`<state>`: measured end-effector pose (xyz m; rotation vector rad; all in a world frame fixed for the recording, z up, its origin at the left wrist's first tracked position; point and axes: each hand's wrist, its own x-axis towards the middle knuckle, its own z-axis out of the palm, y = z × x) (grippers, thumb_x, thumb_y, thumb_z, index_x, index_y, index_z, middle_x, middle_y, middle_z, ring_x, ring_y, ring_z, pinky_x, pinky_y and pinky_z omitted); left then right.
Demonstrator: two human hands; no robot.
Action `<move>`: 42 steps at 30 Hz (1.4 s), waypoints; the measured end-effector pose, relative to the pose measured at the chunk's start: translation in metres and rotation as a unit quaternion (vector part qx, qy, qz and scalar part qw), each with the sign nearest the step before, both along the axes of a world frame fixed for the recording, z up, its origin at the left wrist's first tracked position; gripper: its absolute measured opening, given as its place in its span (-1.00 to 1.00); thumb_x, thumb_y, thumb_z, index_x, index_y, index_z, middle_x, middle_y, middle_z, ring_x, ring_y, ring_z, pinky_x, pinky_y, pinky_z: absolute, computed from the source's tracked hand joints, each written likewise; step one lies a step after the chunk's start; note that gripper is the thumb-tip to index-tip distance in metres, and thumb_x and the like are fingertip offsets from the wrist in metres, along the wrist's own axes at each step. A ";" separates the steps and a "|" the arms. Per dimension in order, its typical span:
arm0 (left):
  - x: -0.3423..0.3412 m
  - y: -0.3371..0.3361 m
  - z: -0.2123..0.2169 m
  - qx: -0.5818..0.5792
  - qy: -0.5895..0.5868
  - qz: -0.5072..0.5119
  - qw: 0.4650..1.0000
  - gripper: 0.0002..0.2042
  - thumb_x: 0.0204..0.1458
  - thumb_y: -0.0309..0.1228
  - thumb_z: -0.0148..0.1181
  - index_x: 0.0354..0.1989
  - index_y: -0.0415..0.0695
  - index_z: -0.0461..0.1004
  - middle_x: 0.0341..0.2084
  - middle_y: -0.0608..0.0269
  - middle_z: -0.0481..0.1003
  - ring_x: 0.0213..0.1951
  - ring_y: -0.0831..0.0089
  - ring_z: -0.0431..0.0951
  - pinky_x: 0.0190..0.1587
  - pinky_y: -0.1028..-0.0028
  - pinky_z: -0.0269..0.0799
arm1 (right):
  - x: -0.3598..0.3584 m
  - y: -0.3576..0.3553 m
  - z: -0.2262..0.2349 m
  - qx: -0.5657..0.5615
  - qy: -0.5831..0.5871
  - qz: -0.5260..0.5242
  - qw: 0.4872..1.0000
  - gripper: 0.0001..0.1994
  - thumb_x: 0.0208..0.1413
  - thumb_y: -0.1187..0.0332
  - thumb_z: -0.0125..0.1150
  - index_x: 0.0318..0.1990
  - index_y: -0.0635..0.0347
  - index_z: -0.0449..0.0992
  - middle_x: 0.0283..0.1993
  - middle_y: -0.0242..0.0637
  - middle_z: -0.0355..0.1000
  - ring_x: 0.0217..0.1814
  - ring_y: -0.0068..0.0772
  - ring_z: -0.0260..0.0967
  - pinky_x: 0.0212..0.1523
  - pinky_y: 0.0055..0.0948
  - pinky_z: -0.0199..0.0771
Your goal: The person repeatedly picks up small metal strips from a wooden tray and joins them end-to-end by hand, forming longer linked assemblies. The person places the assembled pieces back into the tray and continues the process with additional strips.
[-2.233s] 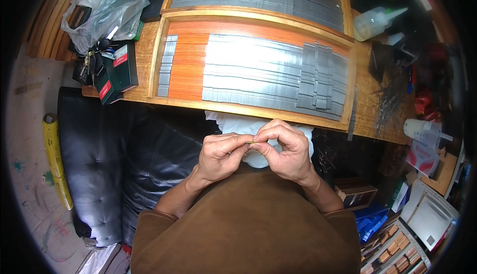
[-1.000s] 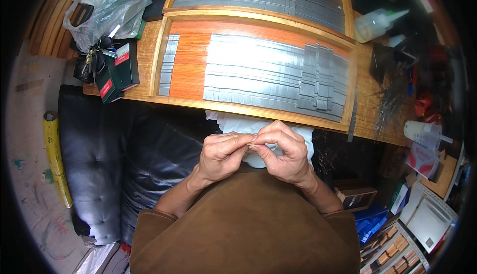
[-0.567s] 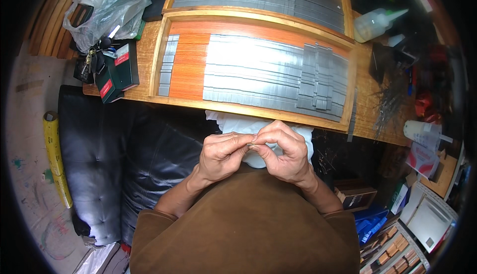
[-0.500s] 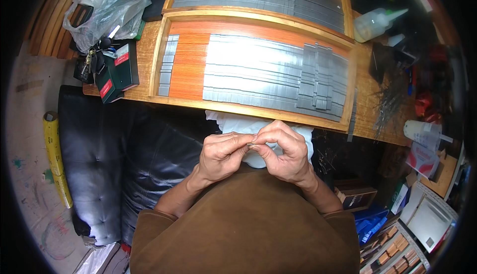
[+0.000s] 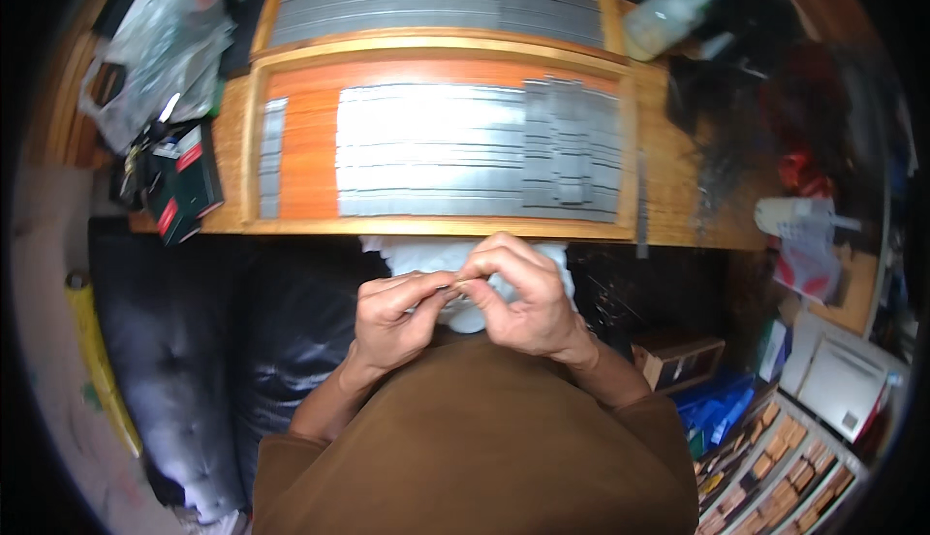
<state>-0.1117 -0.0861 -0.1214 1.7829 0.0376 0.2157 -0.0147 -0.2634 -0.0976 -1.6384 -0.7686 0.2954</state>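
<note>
Just in front of my chest my left hand (image 5: 399,317) and my right hand (image 5: 520,293) meet at the fingertips. Thumbs and forefingers of both are pinched together on something tiny, too small and blurred to name. A white cloth (image 5: 417,250) lies below and behind the hands. Past them, a shallow wooden tray (image 5: 441,228) with an orange base rests on the table. Flat grey metal strips (image 5: 426,152) sit side by side in it, with a shorter stack on top at the right. Neither hand touches the tray.
A second tray (image 5: 436,44) of grey strips stands behind. Dark boxes (image 5: 194,186) and a plastic bag (image 5: 165,70) are at left, a squeeze bottle (image 5: 668,21) at far right. A black padded seat (image 5: 165,341) is left of me; a wooden box (image 5: 678,361) sits low at right.
The view has turned, so the table and trays appear shifted left and more level. Both hands keep their pinch, fingertips still together.
</note>
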 end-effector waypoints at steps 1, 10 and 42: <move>0.000 -0.002 -0.002 0.010 0.002 -0.007 1.000 -0.81 0.06 -0.75 0.34 -0.14 -0.34 0.68 -0.42 0.01 0.70 -0.40 0.31 0.75 -0.34 0.46 0.60 | 0.000 -0.003 0.005 -0.013 0.012 0.001 1.000 -0.87 0.12 0.67 0.37 -0.22 0.34 0.56 -0.25 -0.16 0.53 -0.28 -0.31 0.52 -0.23 -0.40 0.52; 0.002 -0.008 -0.003 -0.024 0.035 0.001 0.999 -0.86 0.13 -0.71 0.36 -0.14 -0.36 0.69 -0.26 0.01 0.75 -0.20 0.33 0.79 -0.11 0.49 0.67 | 0.093 -0.140 0.070 -0.104 0.153 -0.155 0.970 -0.92 0.32 0.47 0.28 -0.22 0.28 0.63 -0.33 -0.41 0.56 -0.35 -0.67 0.44 -0.31 -0.61 0.49; 0.015 -0.010 0.011 -0.258 0.252 -0.117 0.925 -0.77 0.28 -0.54 0.33 0.05 -0.36 0.65 -0.18 0.10 0.73 -0.12 0.48 0.71 0.01 0.48 0.65 | 0.002 -0.019 0.005 -0.027 0.229 -0.062 0.971 -0.88 0.22 0.54 0.42 -0.15 0.43 0.69 -0.28 -0.28 0.61 -0.34 -0.57 0.58 -0.34 -0.56 0.60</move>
